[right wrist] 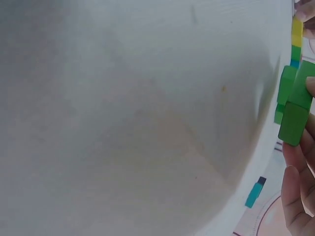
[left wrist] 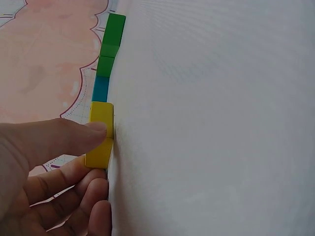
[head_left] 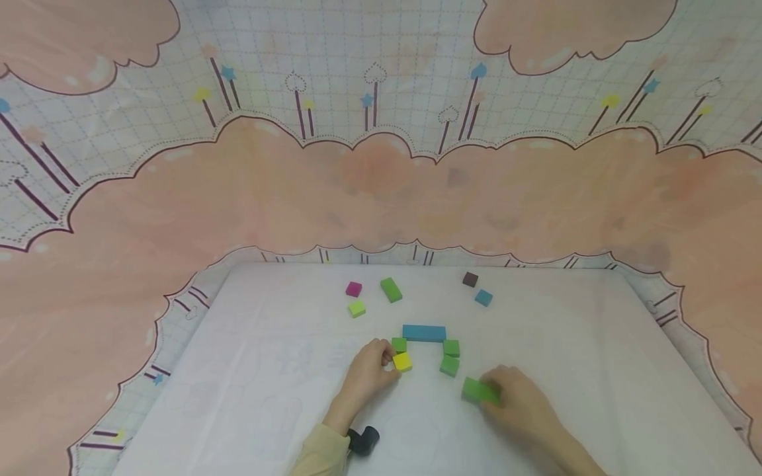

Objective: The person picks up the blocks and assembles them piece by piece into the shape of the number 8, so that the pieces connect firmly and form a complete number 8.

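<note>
Left hand (head_left: 370,370): thumb and fingers clamped on a yellow, roughly cubic block (head_left: 402,362), mid-table, well in from the left edge of the white table (head_left: 268,370). Right hand (head_left: 524,403): fingers clamped round a green rectangular block (head_left: 476,391), right of the yellow block and farther from the far edge. Cannot tell whether the held green piece meets the tabletop.

Between hands and far edge: a long blue bar (head_left: 424,333), lying roughly parallel to that edge. At its left end, 1 small green cube (head_left: 399,344), just beside the yellow block. At its right end, a green cube (head_left: 451,348), then another green cube (head_left: 449,365) beside it.

Nearer the far edge, left to right: magenta cube (head_left: 354,289), lime cube (head_left: 356,309), green oblong block (head_left: 391,289), dark brown cube (head_left: 470,279), blue cube (head_left: 483,297).
</note>
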A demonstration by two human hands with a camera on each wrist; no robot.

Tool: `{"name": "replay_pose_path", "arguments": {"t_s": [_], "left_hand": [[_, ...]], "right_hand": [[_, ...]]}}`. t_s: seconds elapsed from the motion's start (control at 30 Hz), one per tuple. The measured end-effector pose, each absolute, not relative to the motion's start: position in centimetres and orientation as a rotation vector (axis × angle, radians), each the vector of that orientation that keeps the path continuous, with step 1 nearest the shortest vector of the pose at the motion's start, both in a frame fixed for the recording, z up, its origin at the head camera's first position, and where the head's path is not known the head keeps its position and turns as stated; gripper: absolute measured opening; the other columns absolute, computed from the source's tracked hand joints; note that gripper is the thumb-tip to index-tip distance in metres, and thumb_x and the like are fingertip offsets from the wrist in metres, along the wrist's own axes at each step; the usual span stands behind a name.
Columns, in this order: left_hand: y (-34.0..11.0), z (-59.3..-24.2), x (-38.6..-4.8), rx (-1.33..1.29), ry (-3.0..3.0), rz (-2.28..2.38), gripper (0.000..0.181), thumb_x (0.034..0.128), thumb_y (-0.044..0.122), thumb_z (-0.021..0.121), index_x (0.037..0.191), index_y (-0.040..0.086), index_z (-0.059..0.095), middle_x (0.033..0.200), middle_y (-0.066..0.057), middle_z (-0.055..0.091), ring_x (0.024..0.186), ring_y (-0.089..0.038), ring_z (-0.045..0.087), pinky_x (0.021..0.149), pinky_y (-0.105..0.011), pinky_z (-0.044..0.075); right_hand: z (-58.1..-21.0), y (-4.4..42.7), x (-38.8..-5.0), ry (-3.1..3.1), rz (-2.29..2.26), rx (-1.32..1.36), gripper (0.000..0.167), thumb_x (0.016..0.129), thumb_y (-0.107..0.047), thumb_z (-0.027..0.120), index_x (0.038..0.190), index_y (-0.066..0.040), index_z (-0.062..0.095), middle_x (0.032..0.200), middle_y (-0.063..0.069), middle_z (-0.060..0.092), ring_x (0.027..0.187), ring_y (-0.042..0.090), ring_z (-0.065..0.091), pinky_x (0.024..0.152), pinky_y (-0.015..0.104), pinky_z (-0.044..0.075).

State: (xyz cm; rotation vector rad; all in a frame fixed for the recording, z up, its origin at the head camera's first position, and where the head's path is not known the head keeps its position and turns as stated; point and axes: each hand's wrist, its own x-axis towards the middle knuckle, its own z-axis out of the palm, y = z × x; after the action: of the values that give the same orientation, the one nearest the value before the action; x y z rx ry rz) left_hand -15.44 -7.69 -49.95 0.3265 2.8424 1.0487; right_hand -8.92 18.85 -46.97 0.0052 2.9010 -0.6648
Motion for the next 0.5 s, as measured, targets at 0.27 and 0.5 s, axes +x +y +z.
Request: {"name": "replay_pose_path", "arguments": {"t_s": [0.27, 0.5], "left_hand": [[-7.7, -50.0, -15.5, 0.318, 2.840, 1.046, 0.026, 0.0756, 0.013, 0.077, 0.096, 0.008, 0.062, 0.085, 0.002, 0.056, 0.078, -0.011, 0.049, 0.071, -0.024, 0.047], [-7.7, -50.1, -15.5, 0.319, 2.848, 1.034, 0.025, 0.0759, 0.013, 0.076, 0.096, 0.008, 0.062, 0.085, 0.002, 0.056, 0.077, -0.011, 0.049, 0.071, -0.023, 0.047]], "right_hand": [[-47.0, 18.2, -9.4, 2.903, -0.660, -0.033, 0.028, 0.077, -0.026, 0.076, 0.103, -0.022, 0.068, 0.092, -0.010, 0.063, 0.087, 0.007, 0.055, 0.083, 0.036, 0.052], [-46.9, 17.7, -9.6, 2.928, -0.666, -0.111, 0.028, 0.076, -0.024, 0.077, 0.102, -0.022, 0.068, 0.090, -0.012, 0.062, 0.086, 0.005, 0.053, 0.082, 0.033, 0.051]]}}
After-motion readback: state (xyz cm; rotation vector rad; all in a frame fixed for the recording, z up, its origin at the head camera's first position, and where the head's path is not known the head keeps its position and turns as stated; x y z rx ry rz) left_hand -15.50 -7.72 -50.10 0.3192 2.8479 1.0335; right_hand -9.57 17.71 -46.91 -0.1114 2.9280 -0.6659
